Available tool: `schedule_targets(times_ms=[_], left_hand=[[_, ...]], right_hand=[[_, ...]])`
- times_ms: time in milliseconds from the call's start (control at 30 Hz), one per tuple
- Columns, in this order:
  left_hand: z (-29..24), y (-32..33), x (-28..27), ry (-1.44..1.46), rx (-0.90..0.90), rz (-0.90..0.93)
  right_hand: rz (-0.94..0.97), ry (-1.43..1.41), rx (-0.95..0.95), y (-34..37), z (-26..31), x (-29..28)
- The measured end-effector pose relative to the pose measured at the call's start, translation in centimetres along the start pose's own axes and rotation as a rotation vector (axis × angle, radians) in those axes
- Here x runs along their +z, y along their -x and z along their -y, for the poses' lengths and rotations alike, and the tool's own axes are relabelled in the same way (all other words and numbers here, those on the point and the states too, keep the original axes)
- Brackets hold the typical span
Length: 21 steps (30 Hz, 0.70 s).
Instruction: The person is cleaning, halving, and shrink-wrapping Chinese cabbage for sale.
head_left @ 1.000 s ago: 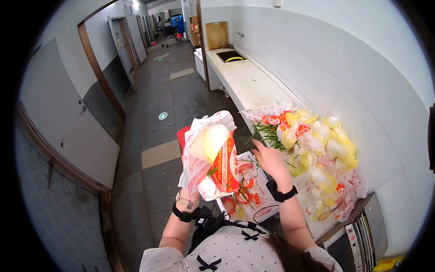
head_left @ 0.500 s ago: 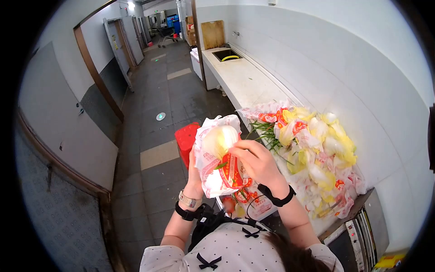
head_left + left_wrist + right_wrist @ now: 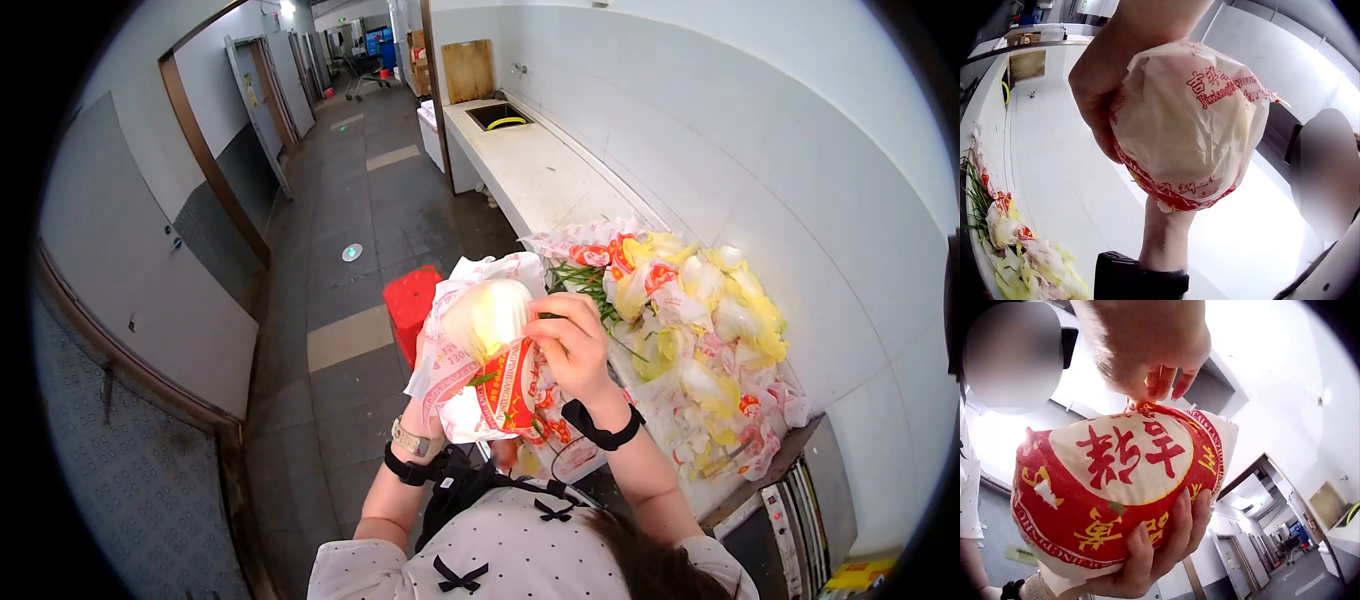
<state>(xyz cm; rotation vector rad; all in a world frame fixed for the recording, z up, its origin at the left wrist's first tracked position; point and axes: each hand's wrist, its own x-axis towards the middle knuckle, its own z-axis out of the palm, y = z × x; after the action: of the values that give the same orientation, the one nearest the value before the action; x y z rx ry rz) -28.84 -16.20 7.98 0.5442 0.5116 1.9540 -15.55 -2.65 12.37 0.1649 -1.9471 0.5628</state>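
Observation:
A pale napa cabbage [image 3: 500, 312] shows at the open top of its white, red and yellow printed paper wrapper [image 3: 505, 388]. My left hand [image 3: 1144, 556] holds the wrapped cabbage from below, its fingers spread over the print in the right wrist view. With bent fingers, my right hand [image 3: 575, 345] pinches the wrapper's edge at the cabbage's right side. A bit of green leaf [image 3: 482, 379] sticks to the paper.
Trimmed cabbage leaves [image 3: 715, 375] and torn wrappers lie heaped on the white counter [image 3: 545, 185] to the right, beside green stalks [image 3: 580, 283]. A red container [image 3: 410, 305] stands beyond the left hand. Below is a white box [image 3: 590, 462] with wrapped produce.
My right hand has come from beside the green stalks over to the cabbage and now pinches its wrapper. The left hand still holds the cabbage, shifted slightly right.

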Motion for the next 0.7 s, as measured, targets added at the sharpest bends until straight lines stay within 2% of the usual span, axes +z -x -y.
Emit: schedule_targets(times_ms=[100, 200, 233, 333, 367, 400, 467, 500, 600, 633, 700], left_hand=[[0.4, 0.9, -1.1, 0.065, -0.018, 0.02], [0.7, 1.7, -2.5, 0.131, -0.024, 0.055], [0.7, 1.6, -2.9, 0.154, -0.026, 0.076], [0.5, 1.1, -2.7, 0.272, -0.011, 0.099], [0.6, 1.3, -2.0, 0.349, 0.02, 0.053], [0.6, 1.7, -1.4, 0.337, 0.08, 0.113], [0.6, 2.3, -2.5, 0.0, 0.147, 0.082], [0.5, 2.4, -2.3, 0.045, 0.076, 0.077], [0.1, 3.0, -1.7, 0.164, -0.12, 0.058], [0.2, 2.9, -1.6, 0.166, -0.135, 0.056], [0.2, 2.3, -1.5, 0.151, -0.146, 0.057]], right_hand=[[0.024, -0.19, 0.003, 0.0, 0.2, 0.4], [-0.017, -0.447, 0.185, 1.8, 0.3, 0.1], [-0.007, -0.404, 0.113, 1.9, 0.3, -0.3], [0.109, -0.404, 0.15, 3.5, 0.0, -0.7], [0.168, -0.363, 0.181, 4.1, -0.3, -0.8], [0.19, -0.393, 0.269, 4.9, -0.5, -0.8], [0.235, -0.451, 0.445, 5.9, -1.0, -0.7], [0.213, -0.274, 0.342, 5.7, -1.2, -0.9], [0.246, -0.01, 0.273, 5.3, -3.0, -0.6], [0.28, -0.045, 0.444, 5.2, -3.4, -0.3], [0.271, 0.06, 0.513, 4.3, -3.4, 0.1]])
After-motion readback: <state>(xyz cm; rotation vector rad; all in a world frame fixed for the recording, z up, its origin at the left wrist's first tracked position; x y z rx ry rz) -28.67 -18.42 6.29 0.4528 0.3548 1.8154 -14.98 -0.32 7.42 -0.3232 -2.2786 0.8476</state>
